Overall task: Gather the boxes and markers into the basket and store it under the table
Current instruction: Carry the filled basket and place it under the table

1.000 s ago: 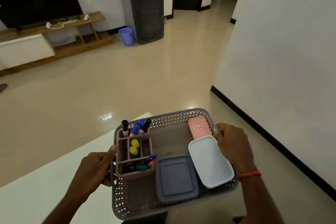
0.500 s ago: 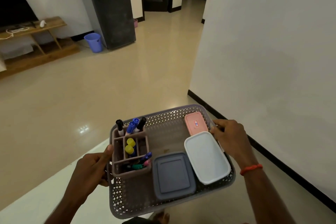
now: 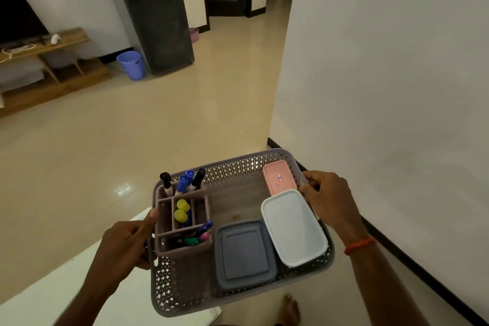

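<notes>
The basket (image 3: 232, 168) is held partly over the desk (image 3: 53, 296), its 2 side rims gripped by the curled left hand (image 3: 127, 243) and right hand (image 3: 328, 198). A pink box (image 3: 279, 176), white box (image 3: 293, 227), grey box (image 3: 244, 253) and marker holder (image 3: 182, 246) are contained inside.

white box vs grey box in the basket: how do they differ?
The white box has a plain pale lid; the grey box a dark lid with a stepped panel. The white box is longer and narrower; the grey box nearer square. The white box lies skewed, covering the near end of the pink box; the grey box sits clear of it. Both are lidded, round-cornered, inside the basket.
</notes>
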